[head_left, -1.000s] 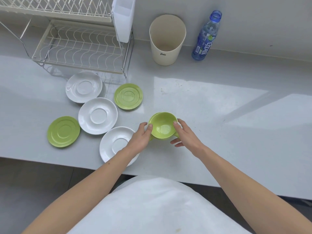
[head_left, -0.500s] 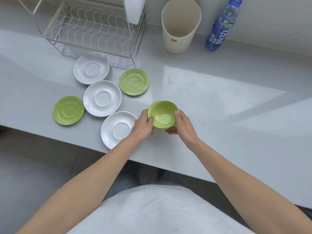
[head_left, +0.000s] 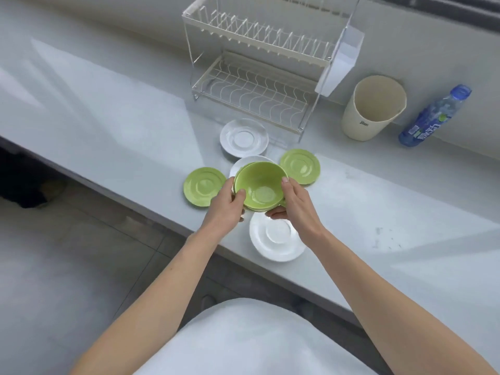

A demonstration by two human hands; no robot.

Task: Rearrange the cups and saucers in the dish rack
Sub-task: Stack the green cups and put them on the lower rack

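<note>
Two hands' fingers [head_left: 240, 194] clasp green cup [head_left: 259, 186] rim (thumbs inside), above saucers.

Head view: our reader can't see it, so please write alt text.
Both hands, left hand and right hand, hold stacked green cups above five saucers on a counter: two green, three white. Behind stand an empty dish rack, a beige container and a water bottle.

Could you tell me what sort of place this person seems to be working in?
Most likely a kitchen counter or dishwashing area: a two-tier wire dish rack stands on the pale countertop, with saucers laid before it and green cups in hand.
</note>
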